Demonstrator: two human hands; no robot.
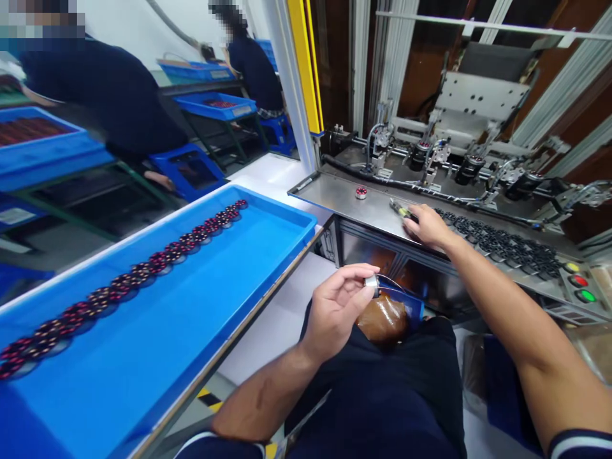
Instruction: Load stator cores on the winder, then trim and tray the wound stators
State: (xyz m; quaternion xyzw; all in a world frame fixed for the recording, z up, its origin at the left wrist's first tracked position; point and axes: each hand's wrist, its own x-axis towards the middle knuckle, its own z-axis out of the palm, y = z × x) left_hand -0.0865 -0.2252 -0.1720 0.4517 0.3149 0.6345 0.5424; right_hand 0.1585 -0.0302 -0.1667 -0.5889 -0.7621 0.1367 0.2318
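My left hand (335, 309) is closed in front of my lap, pinching a small silver-and-black motor stator (371, 282) between thumb and fingers. A thin wire (392, 280) trails from it to the right. On the metal bench, my right hand (429, 226) is closed around the handles of wire cutters (400, 209), whose tip points to the far left. The fingers partly hide the tool. To the left of the tool, another stator (361, 193) with red windings and a silver rim sits on the metal bench top (329, 188).
A blue tray (191, 331) at left holds a long row of stators (162, 261). Many black parts (502, 242) lie right on the bench, near control buttons (586, 296). Behind stands a machine (478, 102) with several stations. Two people sit among trays at far left.
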